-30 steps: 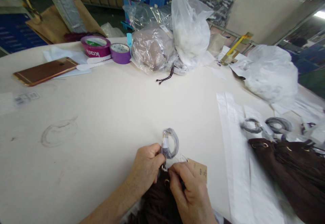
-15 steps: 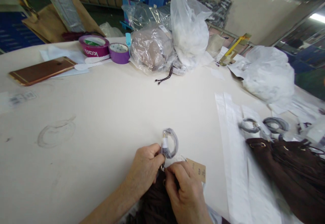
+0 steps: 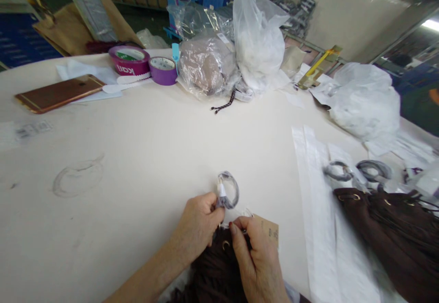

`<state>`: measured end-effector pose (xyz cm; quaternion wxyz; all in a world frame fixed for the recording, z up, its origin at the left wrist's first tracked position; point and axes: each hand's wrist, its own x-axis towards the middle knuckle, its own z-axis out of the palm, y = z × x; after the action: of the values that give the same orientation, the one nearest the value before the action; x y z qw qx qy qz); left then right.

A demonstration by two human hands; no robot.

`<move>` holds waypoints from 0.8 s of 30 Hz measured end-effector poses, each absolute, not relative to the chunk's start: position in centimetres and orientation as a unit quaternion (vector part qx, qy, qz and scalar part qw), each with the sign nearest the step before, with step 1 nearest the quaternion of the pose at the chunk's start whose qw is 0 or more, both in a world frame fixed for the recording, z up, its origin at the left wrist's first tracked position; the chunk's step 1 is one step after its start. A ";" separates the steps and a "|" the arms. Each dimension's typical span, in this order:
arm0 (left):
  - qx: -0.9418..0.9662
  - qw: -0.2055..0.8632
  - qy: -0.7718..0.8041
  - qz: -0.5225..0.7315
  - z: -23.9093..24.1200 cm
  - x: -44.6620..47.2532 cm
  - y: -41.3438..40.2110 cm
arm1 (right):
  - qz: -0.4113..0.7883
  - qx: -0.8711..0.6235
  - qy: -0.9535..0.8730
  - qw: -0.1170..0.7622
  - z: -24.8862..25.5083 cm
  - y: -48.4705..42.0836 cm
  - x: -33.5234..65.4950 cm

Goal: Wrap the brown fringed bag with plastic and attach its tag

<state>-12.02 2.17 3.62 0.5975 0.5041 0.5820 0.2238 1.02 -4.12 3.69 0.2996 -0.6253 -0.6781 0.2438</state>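
While the left hand (image 3: 200, 216) pinches the wrapped coil (image 3: 222, 198), brown bag (image 3: 217, 266) below both, the right hand (image 3: 257, 257), fingertips together, seems to pinch white string (image 3: 225, 225), paper tag (image 3: 270, 229) behind; likely string-handling step, next move needs steady grip.

Left hand (image 3: 201, 217) pinching, thumb against forefinger; bare forearm (image 3: 151, 266) slanting in from lower left. Right hand (image 3: 259, 255) just beside, fingers curled, thumb tip close to forefinger.
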 end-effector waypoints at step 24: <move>0.772 0.408 0.399 0.280 3.6 -13.3 1.5 | 0.424 -0.653 -0.498 0.382 3.5 -4.0 1.5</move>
<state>-13.31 1.53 3.61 0.4082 0.7721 0.3989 0.2795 1.50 -3.99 3.51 0.3821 -0.6530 -0.4981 0.4236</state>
